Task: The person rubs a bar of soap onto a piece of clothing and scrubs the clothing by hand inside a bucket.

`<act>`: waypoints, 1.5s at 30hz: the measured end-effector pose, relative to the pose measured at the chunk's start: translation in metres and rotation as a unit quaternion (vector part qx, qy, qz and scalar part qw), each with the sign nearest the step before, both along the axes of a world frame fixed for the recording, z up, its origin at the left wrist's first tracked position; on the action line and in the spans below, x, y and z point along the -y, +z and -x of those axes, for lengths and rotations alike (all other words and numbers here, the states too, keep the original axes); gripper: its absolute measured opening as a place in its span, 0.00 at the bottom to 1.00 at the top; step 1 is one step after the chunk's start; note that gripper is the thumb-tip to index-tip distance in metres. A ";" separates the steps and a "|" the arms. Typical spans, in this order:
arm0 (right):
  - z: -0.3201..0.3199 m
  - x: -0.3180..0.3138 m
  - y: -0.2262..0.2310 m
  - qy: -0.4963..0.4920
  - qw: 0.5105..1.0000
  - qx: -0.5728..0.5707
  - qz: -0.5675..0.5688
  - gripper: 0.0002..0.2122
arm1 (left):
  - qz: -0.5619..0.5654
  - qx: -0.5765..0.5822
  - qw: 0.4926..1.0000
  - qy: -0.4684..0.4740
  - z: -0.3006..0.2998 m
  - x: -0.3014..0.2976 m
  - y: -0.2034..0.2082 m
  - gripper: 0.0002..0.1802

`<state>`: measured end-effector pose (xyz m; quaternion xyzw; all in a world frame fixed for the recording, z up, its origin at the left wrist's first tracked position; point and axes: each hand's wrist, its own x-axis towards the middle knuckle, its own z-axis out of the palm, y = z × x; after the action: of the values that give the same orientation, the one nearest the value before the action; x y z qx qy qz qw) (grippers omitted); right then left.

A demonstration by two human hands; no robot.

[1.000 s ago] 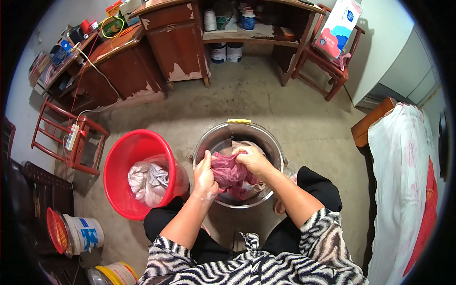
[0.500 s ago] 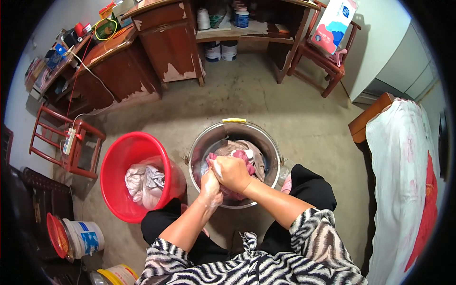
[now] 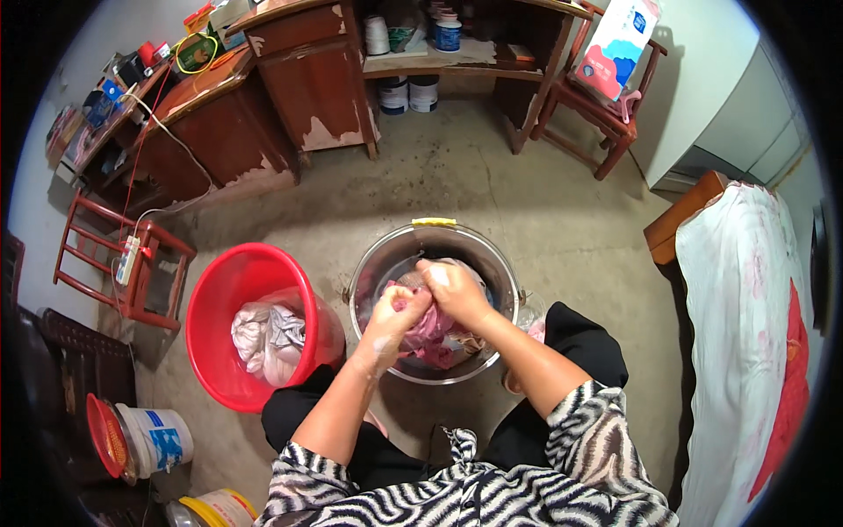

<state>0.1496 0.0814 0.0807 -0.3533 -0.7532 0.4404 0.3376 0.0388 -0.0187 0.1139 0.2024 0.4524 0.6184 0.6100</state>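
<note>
Between my knees stands a round metal bucket [image 3: 364, 263] with a yellow grip on its handle. Wet clothes lie inside it, among them a pink garment [image 3: 430, 329] and a beige cloth. My left hand [image 3: 397, 314] is closed on the pink garment over the bucket's middle. Close beside it, my right hand [image 3: 452, 288] is curled with soapsuds on its back, gripping the same bunched cloth. Both wrists look wet. To the left, a red plastic tub [image 3: 206, 351] holds pale, wrung-looking clothes [image 3: 268, 338].
A worn wooden desk [image 3: 307, 88] and a red-brown chair [image 3: 167, 272] stand at far left. Another chair [image 3: 615, 123] bears a tissue pack [image 3: 619, 48]. A cloth-draped bed [image 3: 729, 307] is at right. White buckets [image 3: 162, 439] sit at lower left.
My hands have gone from tightly clasped together to slightly apart. The right hand has shifted up and right, and more of the pink garment shows below them.
</note>
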 end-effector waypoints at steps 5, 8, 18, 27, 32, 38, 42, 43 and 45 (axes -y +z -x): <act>-0.021 -0.015 0.037 0.108 0.989 0.009 0.104 0.23 | 0.004 -0.304 0.949 -0.085 0.012 0.003 0.008 0.11; -0.029 -0.014 0.047 0.177 0.980 0.086 0.023 0.19 | -0.087 -0.366 0.925 0.048 0.030 0.002 -0.007 0.08; -0.049 -0.022 0.033 0.258 0.937 0.203 0.117 0.12 | -0.102 -0.050 0.977 0.181 0.040 0.001 0.019 0.11; -0.044 -0.019 0.040 0.212 0.967 0.111 0.087 0.13 | -0.113 0.035 0.983 0.142 0.050 0.003 0.009 0.12; -0.045 -0.028 0.035 0.243 0.968 0.035 0.044 0.16 | -0.112 0.120 0.984 0.066 0.045 0.001 0.010 0.12; -0.034 -0.015 0.039 0.205 0.957 -0.099 0.178 0.18 | -0.121 0.221 0.968 0.006 0.043 -0.001 0.000 0.13; -0.037 -0.022 0.035 0.195 0.966 0.039 0.167 0.14 | -0.086 0.294 0.949 0.074 0.044 -0.004 0.005 0.13; -0.037 -0.021 0.033 0.188 0.973 0.026 0.132 0.11 | -0.065 0.277 0.955 0.082 0.042 -0.004 0.008 0.08; -0.031 -0.015 0.020 0.142 0.975 -0.028 0.170 0.11 | -0.054 0.224 0.969 0.091 0.041 -0.005 -0.008 0.05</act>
<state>0.1805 0.0965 0.1004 -0.2822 -0.6998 0.6154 0.2279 -0.0020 -0.0133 0.1056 0.0491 0.2864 0.7242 0.6254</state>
